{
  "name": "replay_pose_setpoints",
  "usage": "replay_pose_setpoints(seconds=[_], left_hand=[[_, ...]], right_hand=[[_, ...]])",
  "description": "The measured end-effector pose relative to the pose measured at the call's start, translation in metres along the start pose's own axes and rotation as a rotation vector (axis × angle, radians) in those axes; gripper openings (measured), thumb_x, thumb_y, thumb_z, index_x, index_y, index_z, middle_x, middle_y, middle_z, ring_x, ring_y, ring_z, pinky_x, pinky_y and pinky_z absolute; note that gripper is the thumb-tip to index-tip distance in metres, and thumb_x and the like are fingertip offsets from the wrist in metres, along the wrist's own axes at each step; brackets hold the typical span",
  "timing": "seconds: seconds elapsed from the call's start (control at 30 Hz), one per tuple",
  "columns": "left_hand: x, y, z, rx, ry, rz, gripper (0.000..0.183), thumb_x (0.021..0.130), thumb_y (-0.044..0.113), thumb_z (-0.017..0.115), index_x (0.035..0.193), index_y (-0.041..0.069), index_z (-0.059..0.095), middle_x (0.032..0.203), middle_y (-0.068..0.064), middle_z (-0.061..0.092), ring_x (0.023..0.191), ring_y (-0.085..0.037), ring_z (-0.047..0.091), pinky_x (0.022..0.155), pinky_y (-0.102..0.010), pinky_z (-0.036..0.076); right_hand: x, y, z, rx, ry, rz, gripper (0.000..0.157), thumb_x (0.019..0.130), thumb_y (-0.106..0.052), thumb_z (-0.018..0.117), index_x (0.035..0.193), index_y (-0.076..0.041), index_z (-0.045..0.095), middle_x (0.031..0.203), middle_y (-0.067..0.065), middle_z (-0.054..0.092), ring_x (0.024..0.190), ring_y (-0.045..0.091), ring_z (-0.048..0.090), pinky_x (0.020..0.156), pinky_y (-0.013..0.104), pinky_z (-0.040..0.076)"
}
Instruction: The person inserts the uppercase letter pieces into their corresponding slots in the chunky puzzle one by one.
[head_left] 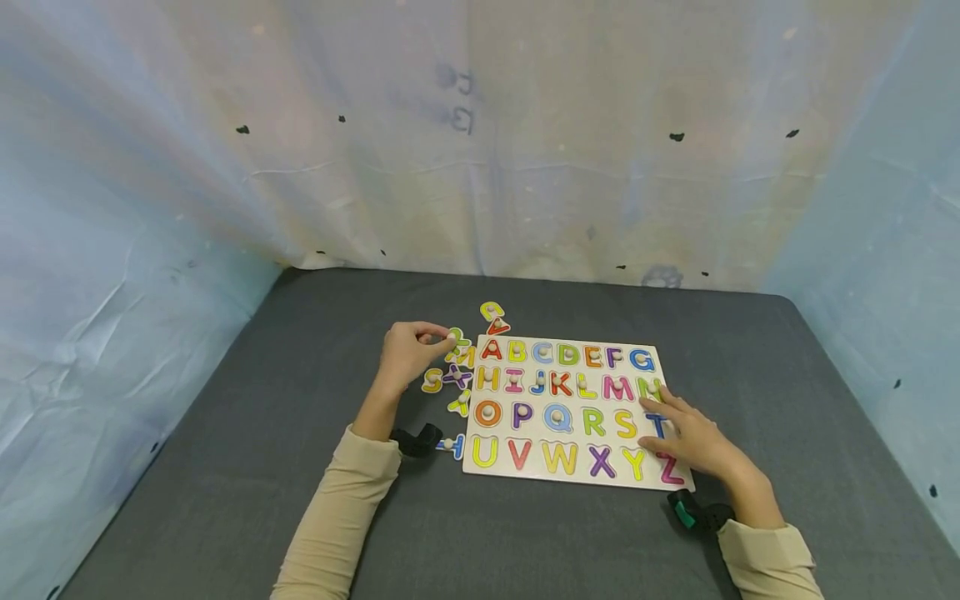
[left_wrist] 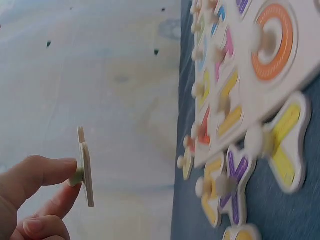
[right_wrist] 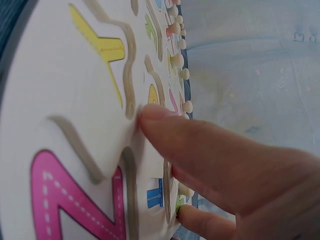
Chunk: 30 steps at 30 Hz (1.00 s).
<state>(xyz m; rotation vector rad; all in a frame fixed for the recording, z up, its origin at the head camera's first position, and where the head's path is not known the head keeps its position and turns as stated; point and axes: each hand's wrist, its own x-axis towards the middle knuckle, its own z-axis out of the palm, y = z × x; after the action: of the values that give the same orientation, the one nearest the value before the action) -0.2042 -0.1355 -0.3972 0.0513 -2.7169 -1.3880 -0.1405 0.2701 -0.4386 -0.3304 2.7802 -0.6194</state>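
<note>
My left hand (head_left: 408, 354) pinches a green letter piece (left_wrist: 86, 172) by its knob, between thumb and forefinger. The piece is held edge-on in the left wrist view, off the left side of a white wooden alphabet puzzle board (head_left: 540, 429). On the board, letters in the upper rows such as A (head_left: 491, 350) and O (head_left: 487, 413) have knobbed pieces; bare printed slots include R (head_left: 593, 422) and Z (head_left: 670, 471). My right hand (head_left: 697, 437) rests on the board's right side with fingers extended, over the N and T area.
Loose knobbed letters lie along the board's left side: a yellow S (head_left: 432, 381), purple X (head_left: 457, 377), yellow Y (head_left: 460, 403) and blue T (head_left: 452, 446). A red V (head_left: 497, 325) and yellow U (head_left: 491, 310) lie beyond the far left corner. Grey cloth (head_left: 570, 542) covers the table.
</note>
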Motion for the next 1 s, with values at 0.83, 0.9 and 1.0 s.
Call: replay_pose_setpoints(seconds=[0.83, 0.9, 1.0], left_hand=[[-0.02, 0.036, 0.063, 0.047, -0.18, 0.16, 0.012, 0.081, 0.022, 0.073, 0.087, 0.013, 0.078, 0.075, -0.002, 0.056, 0.065, -0.011, 0.037, 0.056, -0.023, 0.026], [-0.022, 0.039, 0.068, 0.049, -0.193, 0.172, 0.012, 0.08, 0.021, 0.073, 0.087, 0.012, 0.078, 0.078, -0.004, 0.056, 0.064, -0.011, 0.037, 0.055, -0.023, 0.025], [-0.025, 0.042, 0.075, 0.039, -0.229, 0.178, 0.012, 0.08, 0.02, 0.073, 0.087, 0.011, 0.078, 0.079, -0.006, 0.055, 0.06, -0.011, 0.033, 0.053, -0.022, 0.023]], right_hand=[[-0.002, -0.002, -0.001, -0.001, -0.002, 0.005, 0.076, 0.081, -0.04, 0.072, 0.142, -0.002, 0.045, 0.152, 0.035, 0.023, 0.135, 0.061, 0.024, 0.097, 0.08, 0.023], [-0.001, -0.002, -0.001, -0.008, -0.002, 0.002, 0.076, 0.081, -0.039, 0.072, 0.142, -0.002, 0.045, 0.152, 0.035, 0.024, 0.134, 0.061, 0.025, 0.096, 0.08, 0.024], [-0.001, -0.001, -0.001, -0.004, -0.004, -0.002, 0.075, 0.082, -0.039, 0.072, 0.142, -0.002, 0.045, 0.152, 0.035, 0.024, 0.135, 0.061, 0.024, 0.097, 0.079, 0.024]])
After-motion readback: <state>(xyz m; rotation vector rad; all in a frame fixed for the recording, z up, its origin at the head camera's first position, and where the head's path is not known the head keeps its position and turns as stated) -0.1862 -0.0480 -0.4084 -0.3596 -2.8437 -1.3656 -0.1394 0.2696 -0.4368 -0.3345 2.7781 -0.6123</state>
